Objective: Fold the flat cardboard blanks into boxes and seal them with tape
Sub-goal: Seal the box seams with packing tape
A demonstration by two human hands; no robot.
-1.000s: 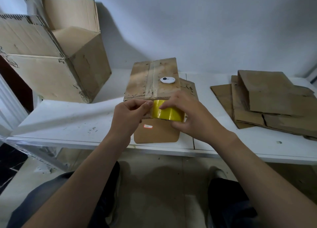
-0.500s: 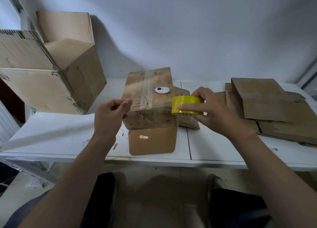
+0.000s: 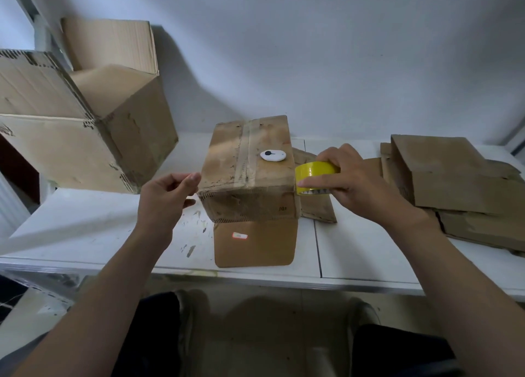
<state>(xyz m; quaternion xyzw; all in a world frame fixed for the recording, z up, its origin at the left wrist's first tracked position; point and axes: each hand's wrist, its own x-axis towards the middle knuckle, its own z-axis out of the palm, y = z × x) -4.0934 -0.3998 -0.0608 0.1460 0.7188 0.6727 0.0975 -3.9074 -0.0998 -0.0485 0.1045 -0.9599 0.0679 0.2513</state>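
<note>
left hand (image 3: 167, 195): thumb and fingers pinched, contents unclear | right hand (image 3: 358, 183): grips tape roll (image 3: 315, 172) | risk: tape may land crooked on box (image 3: 250, 172) between hands if slack

Tape roll (image 3: 315, 175) in my right grip (image 3: 358, 183): glossy yellow plastic, smooth. Box (image 3: 255, 200) just left of the grip: brown corrugated cardboard, matt, scuffed, w/ a shiny clear tape strip (image 3: 245, 152) along its top seam. The white disc (image 3: 272, 155) on top looks like smooth plastic. Flat blanks (image 3: 454, 183) right of the grip: matt cardboard, creased, rough edges. Worktop (image 3: 99, 220) below: white, smooth, semi-matt, flecked w/ marks.
</note>
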